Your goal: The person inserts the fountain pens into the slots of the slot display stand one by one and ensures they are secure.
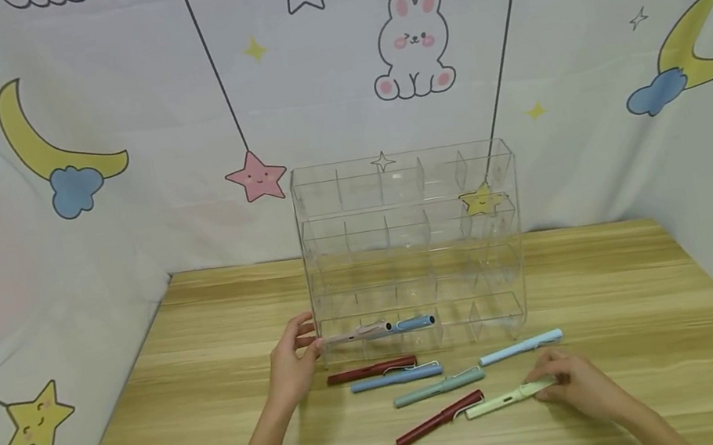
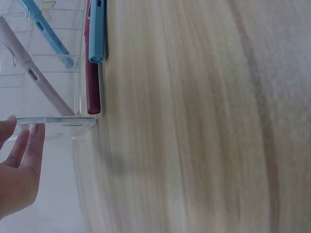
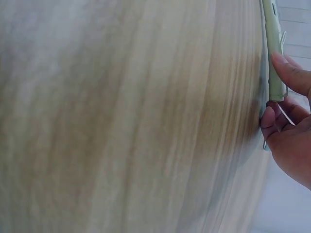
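Observation:
My left hand (image 1: 292, 365) grips the left side wall of a clear acrylic rack (image 1: 306, 263) near its bottom, thumb on one side and fingers on the other. A pale pinkish-grey pen (image 1: 355, 334) and a blue pen (image 1: 413, 323) lie in the rack's lowest tier. At the right front, my right hand (image 1: 578, 382) pinches one end of a light green pen (image 1: 502, 399) between thumb and fingers. In the right wrist view, the thumb presses the green pen (image 3: 275, 58) near its clip. A dark red pen (image 1: 438, 421) lies against its other end.
Before the rack, another dark red pen (image 1: 361, 373), a blue pen (image 1: 395, 379), a grey-green pen (image 1: 439, 388) and a light blue pen (image 1: 522, 347) lie on the wooden table (image 1: 632, 285). A white cloth (image 1: 332, 83) with cartoon prints hangs behind and along both sides.

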A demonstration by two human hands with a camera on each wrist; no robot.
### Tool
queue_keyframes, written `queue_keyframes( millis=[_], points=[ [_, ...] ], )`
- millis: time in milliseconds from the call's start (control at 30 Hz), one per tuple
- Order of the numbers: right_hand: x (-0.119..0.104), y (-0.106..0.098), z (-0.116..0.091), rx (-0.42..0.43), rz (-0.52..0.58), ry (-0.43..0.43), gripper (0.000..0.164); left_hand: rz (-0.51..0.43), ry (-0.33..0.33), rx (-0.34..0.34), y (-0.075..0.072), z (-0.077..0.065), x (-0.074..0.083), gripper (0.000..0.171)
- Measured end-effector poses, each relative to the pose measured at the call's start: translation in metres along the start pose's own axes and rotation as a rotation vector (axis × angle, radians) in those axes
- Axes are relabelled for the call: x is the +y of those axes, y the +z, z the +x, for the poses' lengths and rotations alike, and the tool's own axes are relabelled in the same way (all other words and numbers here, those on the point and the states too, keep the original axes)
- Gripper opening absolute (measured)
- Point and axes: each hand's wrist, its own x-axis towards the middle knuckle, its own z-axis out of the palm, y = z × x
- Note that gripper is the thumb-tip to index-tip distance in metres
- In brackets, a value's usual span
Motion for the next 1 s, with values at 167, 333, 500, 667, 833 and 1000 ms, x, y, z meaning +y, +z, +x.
queue_keyframes(
  millis=[167, 333, 500, 667, 833, 1000],
  points=[
    [-0.001, -0.003, -0.001, -0.009, -0.01, 0.0, 0.016, -0.002, -0.003, 0.004, 0.0, 0.0, 0.001, 0.042],
    [-0.004, -0.01, -0.001, -0.015, -0.017, -0.004, 0.015, -0.006, -0.008, 0.006, 0.0, 0.0, 0.001, 0.042],
    [-0.01, -0.02, 0.003, -0.002, -0.023, -0.018, 0.018, -0.011, -0.005, 0.006, 0.0, -0.001, -0.001, 0.042],
    [-0.022, -0.03, 0.011, 0.021, 0.035, -0.012, 0.019, -0.015, 0.0, -0.004, -0.001, -0.001, -0.002, 0.043],
    [-0.031, -0.036, 0.023, 0.096, 0.047, -0.039, 0.017, -0.023, -0.002, -0.012, -0.001, -0.001, -0.001, 0.042],
    [-0.044, -0.04, 0.039, 0.167, -0.015, 0.048, 0.014, -0.025, -0.004, -0.01, 0.0, 0.0, 0.0, 0.041]
  ],
)
